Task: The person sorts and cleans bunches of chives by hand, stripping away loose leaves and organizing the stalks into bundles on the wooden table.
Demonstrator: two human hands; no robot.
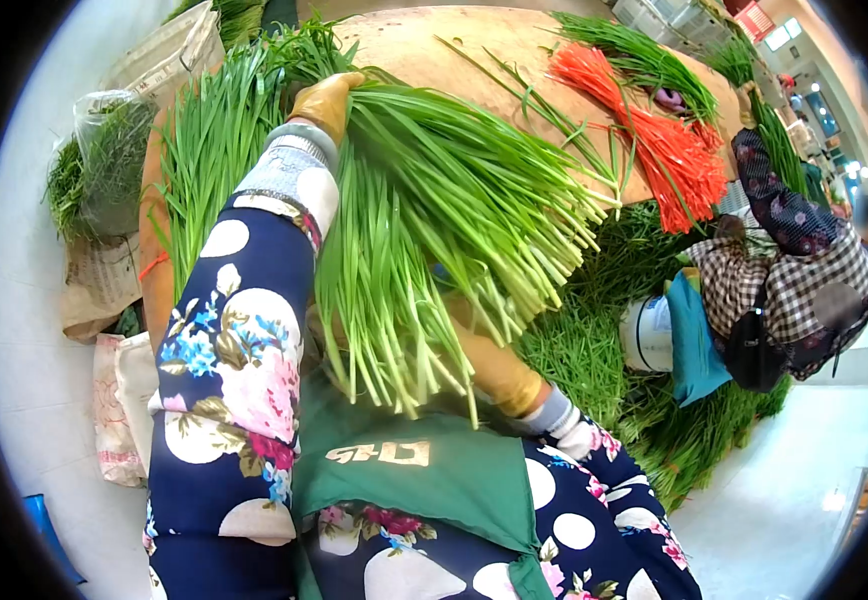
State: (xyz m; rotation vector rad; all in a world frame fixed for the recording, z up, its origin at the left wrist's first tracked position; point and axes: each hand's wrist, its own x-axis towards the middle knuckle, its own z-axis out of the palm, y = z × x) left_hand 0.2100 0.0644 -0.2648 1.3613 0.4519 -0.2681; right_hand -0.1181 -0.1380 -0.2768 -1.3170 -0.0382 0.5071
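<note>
A large bunch of garlic chives (454, 170) fans out before me, its pale stem ends pointing right and down toward my apron. My left hand (322, 106), in a tan rubber glove, is closed round the leafy upper part of this bunch. My right hand (499, 375), gloved the same way, is low under the hanging stems. Those stems cover its fingers, so their grip is hidden. More garlic chives (219, 150) lie along the table to the left of my left forearm.
On the wooden table (434, 40) are red plastic ties (659, 140) and another green bunch (644, 65). Loose greens (594, 340) are heaped at right, near a white bucket (647, 335). A co-worker (784, 290) in checked clothing is at right. A plastic bag of greens (104, 160) stands left.
</note>
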